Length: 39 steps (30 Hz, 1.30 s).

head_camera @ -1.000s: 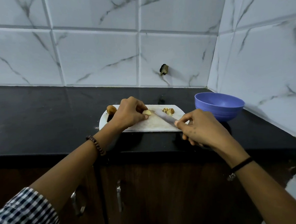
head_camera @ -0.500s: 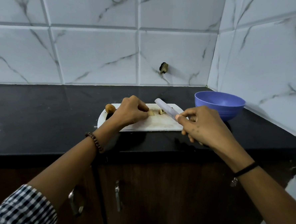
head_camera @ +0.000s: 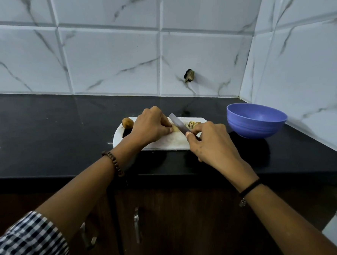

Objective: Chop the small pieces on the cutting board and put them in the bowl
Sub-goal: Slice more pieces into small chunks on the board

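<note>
Left hand (head_camera: 150, 126) is pinching a pale piece (head_camera: 175, 128); right hand (head_camera: 208, 142) is gripping the knife (head_camera: 178, 124), blade seemingly touching those fingertips (head_camera: 170, 129), risking a cut.

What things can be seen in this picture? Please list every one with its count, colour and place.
counter: one, black, along the wall
cutting board: one, white, on the counter, centre
knife: one, grey blade, slanted over the board
pale piece: one, yellowish, on the board beside the blade
chopped pieces: small heap, yellow-brown, board's far right end
round lump: one, brown, board's far left end
bowl: one, blue, on the counter right of the board
wall tiles: many, white marbled, behind and right
handles: two, metal, on dark cabinet doors below
left hand: one, pinches the pale piece; bead bracelet, checked sleeve
right hand: one, grips the knife; black wristband
</note>
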Each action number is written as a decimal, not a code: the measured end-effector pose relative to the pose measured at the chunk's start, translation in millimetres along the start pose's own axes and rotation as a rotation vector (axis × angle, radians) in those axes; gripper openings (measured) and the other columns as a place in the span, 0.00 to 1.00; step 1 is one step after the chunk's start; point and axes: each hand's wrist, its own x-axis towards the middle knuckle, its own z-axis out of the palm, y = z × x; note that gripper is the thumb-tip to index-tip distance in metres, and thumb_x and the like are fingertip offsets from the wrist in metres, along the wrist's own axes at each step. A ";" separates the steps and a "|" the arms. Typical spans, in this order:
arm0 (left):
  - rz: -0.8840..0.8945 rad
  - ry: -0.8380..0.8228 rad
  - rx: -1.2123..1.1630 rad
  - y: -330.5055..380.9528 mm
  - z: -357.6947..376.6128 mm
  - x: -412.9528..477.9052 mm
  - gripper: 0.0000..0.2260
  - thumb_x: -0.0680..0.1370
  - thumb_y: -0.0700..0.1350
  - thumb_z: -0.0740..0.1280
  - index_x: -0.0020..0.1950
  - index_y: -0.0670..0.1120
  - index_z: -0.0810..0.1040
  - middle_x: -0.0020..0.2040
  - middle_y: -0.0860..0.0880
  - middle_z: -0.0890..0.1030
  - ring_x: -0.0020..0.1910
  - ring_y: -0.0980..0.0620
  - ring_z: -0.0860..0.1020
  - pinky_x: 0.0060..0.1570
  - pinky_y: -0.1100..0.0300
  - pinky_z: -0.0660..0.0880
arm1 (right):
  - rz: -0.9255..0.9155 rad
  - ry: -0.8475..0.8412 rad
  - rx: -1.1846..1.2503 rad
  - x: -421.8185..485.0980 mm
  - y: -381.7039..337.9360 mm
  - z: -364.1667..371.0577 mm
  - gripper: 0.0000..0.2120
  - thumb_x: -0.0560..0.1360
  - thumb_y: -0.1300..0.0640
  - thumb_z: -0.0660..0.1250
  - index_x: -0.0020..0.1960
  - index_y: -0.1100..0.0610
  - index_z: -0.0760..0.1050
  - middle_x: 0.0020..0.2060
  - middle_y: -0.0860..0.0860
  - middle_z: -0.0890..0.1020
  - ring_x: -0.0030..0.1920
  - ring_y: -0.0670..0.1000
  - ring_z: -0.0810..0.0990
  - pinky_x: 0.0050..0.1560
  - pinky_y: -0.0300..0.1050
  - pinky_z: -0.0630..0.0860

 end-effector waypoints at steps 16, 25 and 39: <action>0.020 0.027 0.061 -2.2 3.8 2.6 0.05 0.72 0.44 0.72 0.44 0.46 0.87 0.42 0.51 0.86 0.45 0.50 0.82 0.47 0.52 0.79 | 0.025 -0.042 -0.149 12.2 -24.4 6.7 0.11 0.80 0.52 0.61 0.44 0.59 0.73 0.33 0.49 0.67 0.38 0.57 0.73 0.38 0.47 0.71; 0.001 0.024 0.037 -2.3 3.8 3.2 0.05 0.72 0.46 0.73 0.43 0.47 0.88 0.42 0.50 0.86 0.45 0.49 0.82 0.48 0.49 0.79 | -0.043 -0.185 -0.307 -8.1 -42.1 -10.2 0.03 0.81 0.57 0.60 0.53 0.56 0.71 0.53 0.56 0.75 0.54 0.59 0.75 0.43 0.47 0.66; 0.029 -0.072 0.302 -0.5 5.5 5.9 0.11 0.78 0.46 0.65 0.59 0.50 0.81 0.54 0.51 0.82 0.60 0.48 0.74 0.60 0.48 0.67 | -0.053 -0.264 -0.336 -32.6 -34.1 -74.7 0.12 0.78 0.51 0.64 0.48 0.57 0.83 0.38 0.54 0.81 0.35 0.55 0.78 0.31 0.47 0.72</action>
